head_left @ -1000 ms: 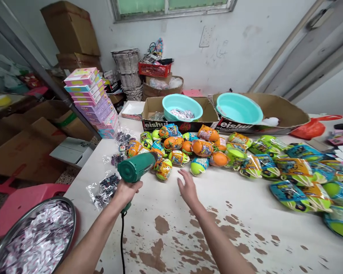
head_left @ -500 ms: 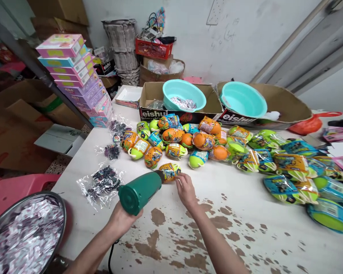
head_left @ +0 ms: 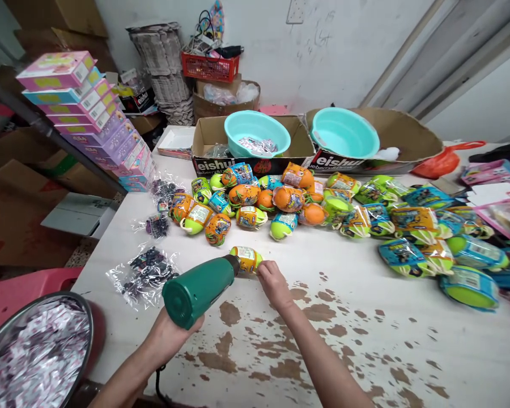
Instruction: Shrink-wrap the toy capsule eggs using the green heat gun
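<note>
My left hand [head_left: 170,339] is closed around the handle of a green heat gun [head_left: 199,289], its dark nozzle pointing up and right. Right in front of that nozzle lies a toy egg [head_left: 245,259] in an orange and yellow-green printed plastic wrap. The fingers of my right hand [head_left: 274,284] pinch the right end of this egg, partly hiding it. Behind, a row of similar wrapped eggs [head_left: 250,217] in orange, blue and lime green stretches across the table [head_left: 161,371].
Clear bags of small dark parts [head_left: 151,275] lie at left, beside a metal bowl of sachets [head_left: 38,345]. Stacked pink and purple boxes [head_left: 89,122] stand behind. Two turquoise basins [head_left: 344,133] rest in open cartons [head_left: 208,139] at the back.
The camera view has shifted slightly. The egg has turned in my right fingers, so a pale label panel now faces up. My left hand keeps the heat gun near it.
</note>
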A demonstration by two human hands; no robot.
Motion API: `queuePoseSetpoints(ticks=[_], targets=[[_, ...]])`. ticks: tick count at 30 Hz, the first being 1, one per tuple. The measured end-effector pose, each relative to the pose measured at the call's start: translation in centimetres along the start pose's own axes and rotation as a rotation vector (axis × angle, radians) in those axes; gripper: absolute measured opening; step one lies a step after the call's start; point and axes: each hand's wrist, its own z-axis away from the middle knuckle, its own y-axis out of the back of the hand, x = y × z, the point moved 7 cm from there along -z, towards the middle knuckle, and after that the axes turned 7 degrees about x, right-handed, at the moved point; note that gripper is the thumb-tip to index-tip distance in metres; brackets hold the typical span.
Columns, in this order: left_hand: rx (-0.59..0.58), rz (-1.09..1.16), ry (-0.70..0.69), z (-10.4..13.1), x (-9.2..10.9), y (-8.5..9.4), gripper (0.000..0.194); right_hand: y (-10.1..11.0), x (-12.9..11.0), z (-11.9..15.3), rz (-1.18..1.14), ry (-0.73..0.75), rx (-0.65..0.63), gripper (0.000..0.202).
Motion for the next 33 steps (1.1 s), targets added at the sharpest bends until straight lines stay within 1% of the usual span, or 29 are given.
queuePoseSetpoints(ticks=[3,6,8,10,13,15,18,21,24,27,30,32,33], targets=[[-0.095,-0.027,-0.039,0.5,0.2,-0.1,0.016,1.0,-1.3,1.2,0.062,0.13,-0.063,0.02],[-0.202,0.066,-0.021,0.7,0.4,-0.4,0.015,2.9,-1.8,2.2,0.077,0.228,-0.08,0.025],[-0.237,0.148,-0.005,0.7,0.8,-0.6,0.013,4.5,-1.9,3.0,0.047,0.258,-0.062,0.025],[-0.247,0.211,0.013,0.7,1.1,-0.7,0.012,6.2,-1.6,4.1,-0.04,0.225,-0.021,0.021],[-0.269,0.269,0.049,1.2,1.1,-0.9,0.014,8.1,-0.3,6.1,-0.189,0.04,0.081,0.018],[-0.305,0.292,0.07,2.0,0.8,-1.4,0.014,8.7,0.8,7.8,-0.265,-0.125,0.16,0.026],[-0.348,0.308,0.109,3.6,0.4,-2.4,0.016,9.0,2.3,10.0,-0.381,-0.352,0.26,0.032],[-0.366,0.303,0.122,5.2,0.9,-3.8,0.017,8.9,3.2,11.4,-0.486,-0.543,0.312,0.03],[-0.361,0.295,0.067,5.7,2.4,-5.1,0.015,9.1,3.5,12.1,-0.557,-0.654,0.329,0.031],[-0.335,0.301,0.022,5.2,3.3,-5.9,0.013,9.3,3.6,12.4,-0.657,-0.73,0.296,0.036],[-0.281,0.278,0.011,4.7,2.8,-6.0,0.013,9.3,3.9,13.1,-0.803,-0.862,0.286,0.042],[-0.244,0.225,0.032,5.0,1.8,-5.7,0.013,9.3,4.2,13.7,-0.913,-0.976,0.299,0.046],[-0.244,0.199,0.048,5.4,1.3,-5.7,0.013,9.3,4.4,14.0,-0.971,-1.032,0.305,0.048]])
